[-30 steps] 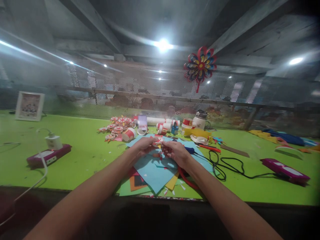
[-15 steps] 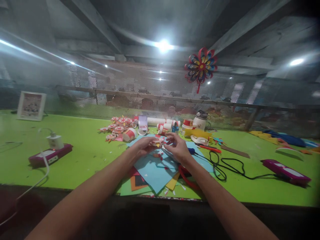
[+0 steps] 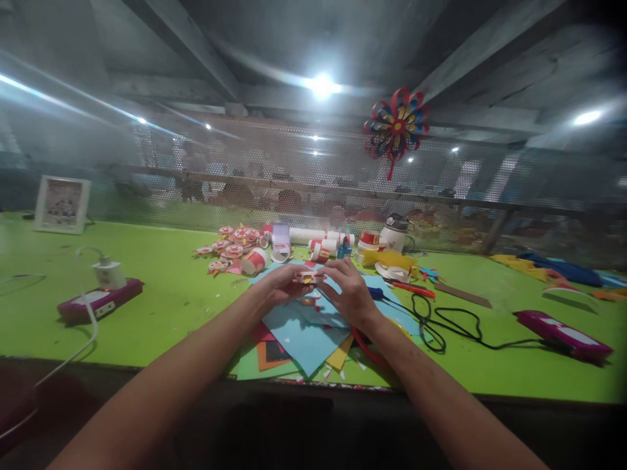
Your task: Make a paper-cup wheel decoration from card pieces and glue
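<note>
A small white-and-red paper craft piece with a yellow tip is held above the blue paper sheets. My left hand grips its left side between thumb and fingers. My right hand has its bent fingers at the piece's right edge, pinching there. Beneath both hands lie light-blue paper sheets, with small red-and-white scraps on top. Similar red-and-white craft pieces are heaped behind my left hand, beside a cut paper cup.
A blue-handled tool with a black cord lies right of my right hand. Purple power strips sit on the green table. Behind stand a phone, paper cups and a bottle. A red orange-handled pen-like tool lies right.
My right hand has moved in to the craft piece's right edge, its fingers closing there. My left hand keeps its grip, and the piece is turned slightly.
</note>
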{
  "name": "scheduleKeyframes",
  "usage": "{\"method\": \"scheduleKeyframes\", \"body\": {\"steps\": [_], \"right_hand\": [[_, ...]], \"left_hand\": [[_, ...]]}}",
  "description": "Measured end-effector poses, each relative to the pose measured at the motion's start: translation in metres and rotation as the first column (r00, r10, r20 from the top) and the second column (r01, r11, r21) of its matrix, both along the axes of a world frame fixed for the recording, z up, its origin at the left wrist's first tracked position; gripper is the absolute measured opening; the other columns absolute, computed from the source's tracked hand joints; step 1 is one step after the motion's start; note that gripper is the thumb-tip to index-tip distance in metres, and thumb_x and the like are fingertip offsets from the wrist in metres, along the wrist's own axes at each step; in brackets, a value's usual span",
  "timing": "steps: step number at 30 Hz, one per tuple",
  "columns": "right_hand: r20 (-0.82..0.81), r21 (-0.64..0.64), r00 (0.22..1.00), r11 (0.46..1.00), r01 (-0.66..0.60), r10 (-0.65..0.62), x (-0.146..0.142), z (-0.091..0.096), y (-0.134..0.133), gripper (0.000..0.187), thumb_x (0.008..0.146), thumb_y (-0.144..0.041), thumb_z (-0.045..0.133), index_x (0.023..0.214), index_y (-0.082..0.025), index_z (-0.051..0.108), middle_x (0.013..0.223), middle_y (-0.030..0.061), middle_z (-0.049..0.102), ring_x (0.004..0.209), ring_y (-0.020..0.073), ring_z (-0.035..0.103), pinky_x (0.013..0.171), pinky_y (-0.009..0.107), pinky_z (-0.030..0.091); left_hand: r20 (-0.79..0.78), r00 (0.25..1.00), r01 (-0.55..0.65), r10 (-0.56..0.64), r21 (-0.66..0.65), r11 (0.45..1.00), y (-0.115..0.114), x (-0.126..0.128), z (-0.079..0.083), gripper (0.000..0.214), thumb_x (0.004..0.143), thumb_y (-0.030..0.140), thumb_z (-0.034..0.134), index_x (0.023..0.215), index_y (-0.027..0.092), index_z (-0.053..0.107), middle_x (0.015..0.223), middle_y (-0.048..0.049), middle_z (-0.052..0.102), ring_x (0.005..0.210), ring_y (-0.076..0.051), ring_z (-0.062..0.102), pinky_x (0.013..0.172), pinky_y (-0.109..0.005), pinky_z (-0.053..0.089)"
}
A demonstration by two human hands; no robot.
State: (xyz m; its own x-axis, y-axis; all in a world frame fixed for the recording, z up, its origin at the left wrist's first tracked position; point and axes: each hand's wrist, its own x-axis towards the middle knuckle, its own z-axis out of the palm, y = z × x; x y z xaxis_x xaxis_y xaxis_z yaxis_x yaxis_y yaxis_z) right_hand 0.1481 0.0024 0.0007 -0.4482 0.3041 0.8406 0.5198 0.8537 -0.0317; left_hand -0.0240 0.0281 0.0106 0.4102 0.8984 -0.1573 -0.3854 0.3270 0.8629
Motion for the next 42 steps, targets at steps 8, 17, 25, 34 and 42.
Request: {"method": "scheduleKeyframes", "body": {"steps": [8, 17, 25, 34, 42], "right_hand": [[-0.03, -0.009, 1.0, 1.0, -0.009, 0.008, -0.002, 0.003, -0.004, 0.014, 0.086, -0.022, 0.054, 0.094, -0.021, 0.065, 0.09, 0.007, 0.065, 0.086, 0.0213, 0.054, 0.084, 0.04, 0.041], [-0.06, -0.013, 0.998, 1.0, -0.02, 0.019, -0.002, 0.001, -0.004, 0.011, 0.085, -0.024, 0.057, 0.093, -0.022, 0.065, 0.09, 0.0062, 0.064, 0.086, 0.021, 0.054, 0.087, 0.04, 0.042], [-0.196, -0.21, 0.978, 0.971, -0.117, 0.076, -0.003, -0.006, 0.0, 0.045, 0.075, -0.011, 0.057, 0.119, -0.023, 0.054, 0.108, 0.0085, 0.053, 0.085, 0.0185, 0.055, 0.07, 0.032, 0.049], [-0.65, -0.726, 0.722, 0.474, -0.498, -0.236, -0.001, -0.001, 0.009, 0.022, 0.074, -0.033, 0.06, 0.09, -0.017, 0.056, 0.07, 0.0022, 0.059, 0.061, 0.0133, 0.055, 0.05, 0.023, 0.042], [-0.715, -0.699, 0.688, 0.13, -0.703, -0.12, -0.001, -0.001, 0.003, 0.043, 0.063, -0.026, 0.077, 0.097, -0.018, 0.053, 0.066, -0.0005, 0.063, 0.052, 0.0096, 0.056, 0.049, 0.021, 0.044]], "left_hand": [[-0.037, 0.998, 0.054, -0.054, 0.0, 0.999, -0.003, -0.002, 0.004, 0.024, 0.078, 0.009, 0.048, 0.057, 0.012, 0.057, 0.042, -0.0023, 0.05, 0.041, -0.01, 0.05, 0.04, -0.017, 0.04], [-0.042, 0.999, 0.028, -0.024, 0.089, 0.996, 0.001, -0.002, 0.0, 0.023, 0.076, 0.007, 0.051, 0.054, 0.012, 0.056, 0.039, 0.0013, 0.044, 0.038, -0.007, 0.045, 0.045, -0.017, 0.043], [-0.042, 0.995, -0.076, 0.096, 0.335, 0.939, 0.004, -0.004, -0.004, 0.011, 0.07, 0.017, 0.064, 0.078, 0.008, 0.066, 0.069, -0.0066, 0.064, 0.055, -0.011, 0.058, 0.045, -0.018, 0.042], [-0.14, 0.975, -0.092, 0.173, 0.449, 0.888, 0.009, -0.002, -0.012, 0.029, 0.069, 0.025, 0.068, 0.094, 0.011, 0.065, 0.073, -0.0081, 0.066, 0.057, -0.015, 0.062, 0.046, -0.022, 0.046], [-0.229, 0.971, 0.032, 0.075, 0.432, 0.901, 0.0, 0.002, -0.01, 0.026, 0.068, 0.029, 0.071, 0.086, 0.011, 0.065, 0.068, -0.0037, 0.063, 0.055, -0.011, 0.059, 0.05, -0.021, 0.047]]}}
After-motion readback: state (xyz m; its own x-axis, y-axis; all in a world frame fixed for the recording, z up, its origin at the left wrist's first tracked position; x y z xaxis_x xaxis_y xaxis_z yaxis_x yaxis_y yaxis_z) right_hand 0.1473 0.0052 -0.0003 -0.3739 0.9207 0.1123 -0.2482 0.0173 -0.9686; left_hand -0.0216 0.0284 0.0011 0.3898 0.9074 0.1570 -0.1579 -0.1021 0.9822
